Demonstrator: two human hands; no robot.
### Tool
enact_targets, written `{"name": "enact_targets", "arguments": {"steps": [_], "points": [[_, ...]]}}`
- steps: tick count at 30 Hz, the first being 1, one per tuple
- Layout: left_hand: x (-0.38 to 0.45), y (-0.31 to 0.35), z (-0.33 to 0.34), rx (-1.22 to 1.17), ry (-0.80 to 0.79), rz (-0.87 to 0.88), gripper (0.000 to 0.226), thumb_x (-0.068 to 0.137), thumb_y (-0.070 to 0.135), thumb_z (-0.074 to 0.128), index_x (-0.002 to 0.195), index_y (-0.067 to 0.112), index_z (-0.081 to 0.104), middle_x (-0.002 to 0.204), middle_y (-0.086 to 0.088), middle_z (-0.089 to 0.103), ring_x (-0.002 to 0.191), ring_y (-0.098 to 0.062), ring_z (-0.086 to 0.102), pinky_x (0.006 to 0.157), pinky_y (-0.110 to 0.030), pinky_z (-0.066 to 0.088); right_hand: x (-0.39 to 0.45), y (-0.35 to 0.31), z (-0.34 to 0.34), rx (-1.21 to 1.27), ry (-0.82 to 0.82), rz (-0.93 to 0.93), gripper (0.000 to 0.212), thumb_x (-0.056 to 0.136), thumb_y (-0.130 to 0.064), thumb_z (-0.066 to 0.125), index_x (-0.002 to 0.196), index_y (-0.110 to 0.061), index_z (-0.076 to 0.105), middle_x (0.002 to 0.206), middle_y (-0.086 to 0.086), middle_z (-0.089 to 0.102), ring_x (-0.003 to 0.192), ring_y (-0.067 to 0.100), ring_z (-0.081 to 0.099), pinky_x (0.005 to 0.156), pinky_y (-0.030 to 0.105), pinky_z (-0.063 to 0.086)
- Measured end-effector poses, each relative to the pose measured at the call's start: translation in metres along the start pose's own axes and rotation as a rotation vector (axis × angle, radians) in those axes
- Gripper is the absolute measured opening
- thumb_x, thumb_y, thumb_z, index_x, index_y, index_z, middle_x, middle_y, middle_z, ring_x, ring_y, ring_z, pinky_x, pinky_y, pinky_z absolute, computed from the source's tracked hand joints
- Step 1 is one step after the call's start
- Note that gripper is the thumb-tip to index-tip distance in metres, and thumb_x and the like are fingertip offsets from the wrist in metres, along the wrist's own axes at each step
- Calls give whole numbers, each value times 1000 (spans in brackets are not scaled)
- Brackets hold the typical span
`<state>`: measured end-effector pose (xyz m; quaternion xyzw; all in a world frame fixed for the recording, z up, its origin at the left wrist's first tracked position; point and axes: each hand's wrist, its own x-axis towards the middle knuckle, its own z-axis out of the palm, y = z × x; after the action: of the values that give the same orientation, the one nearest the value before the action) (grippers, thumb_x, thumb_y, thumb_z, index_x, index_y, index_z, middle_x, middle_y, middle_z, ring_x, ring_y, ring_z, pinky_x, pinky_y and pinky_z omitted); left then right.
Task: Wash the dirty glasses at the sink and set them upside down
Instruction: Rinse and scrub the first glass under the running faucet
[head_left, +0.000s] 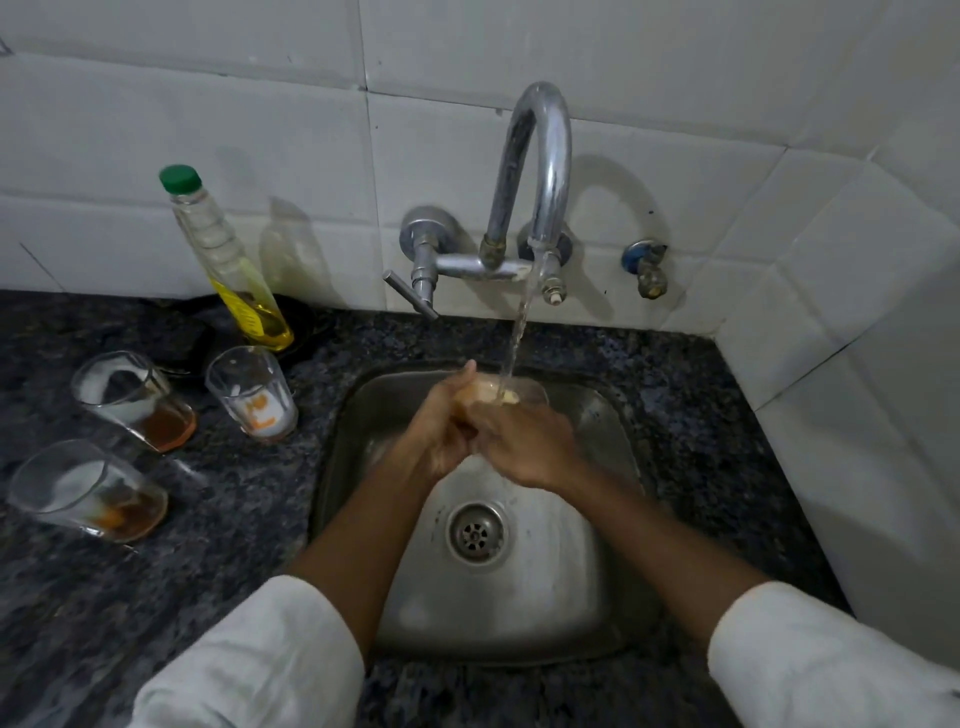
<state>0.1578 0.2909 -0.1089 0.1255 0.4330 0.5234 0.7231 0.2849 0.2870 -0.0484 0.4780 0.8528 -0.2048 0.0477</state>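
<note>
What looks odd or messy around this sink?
Three glasses on the counter left of the sink hold residue: brown dregs in the back glass and front glass, white and orange in the third glass. Nothing is spilled.

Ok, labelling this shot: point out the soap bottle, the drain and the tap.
soap bottle (244, 283): head view, yellow label.
drain (476, 531): head view, strainer centre.
tap (540, 156): head view, curved spout.
</note>
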Motion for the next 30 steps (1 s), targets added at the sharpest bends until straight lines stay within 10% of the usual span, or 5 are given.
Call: {"name": "enact_targets", "arguments": {"steps": [12, 17, 21, 26, 30], "points": [[1, -25, -2, -367, -6, 80, 39, 93, 34, 52, 88, 3, 76, 82, -15, 73, 77, -23, 73, 66, -32, 60, 10, -22, 3, 339, 108, 1, 20, 96, -24, 45, 94, -17, 64, 92, 8, 65, 87, 23, 62, 75, 37, 52], [0, -4, -3, -79, -2, -34, 66, 87, 43, 64, 131, -6, 57, 130, -26, 61, 116, -34, 61, 108, -48, 45, 11, -2, 8, -225, 4, -21, 34, 95, -34, 43, 125, -26, 57, 129, 6, 58, 119, 30, 52, 85, 39, 40], [-9, -14, 14, -262, 11, 25, 51, 98, 45, 46, 96, 0, 70, 91, -15, 75, 86, -21, 74, 81, -33, 61, 14, -23, -1, 418, 161, 17, 22, 96, -26, 46, 90, -18, 66, 92, 5, 65, 89, 22, 62, 74, 31, 47], [-8, 7, 23, -130, 30, -91, 55, 99, 47, 47, 93, -2, 71, 85, -20, 75, 81, -29, 71, 82, -42, 54, 11, -3, -11, -281, -9, -68, 36, 94, -29, 49, 128, -20, 50, 126, 9, 57, 113, 29, 54, 81, 40, 43], [-10, -6, 27, -328, -23, -15, 48, 100, 38, 44, 113, -3, 66, 108, -23, 72, 94, -31, 72, 77, -41, 60, 24, -13, -11, 385, 189, 139, 22, 95, -25, 46, 81, -15, 60, 82, 6, 59, 79, 22, 56, 70, 35, 41]]}}
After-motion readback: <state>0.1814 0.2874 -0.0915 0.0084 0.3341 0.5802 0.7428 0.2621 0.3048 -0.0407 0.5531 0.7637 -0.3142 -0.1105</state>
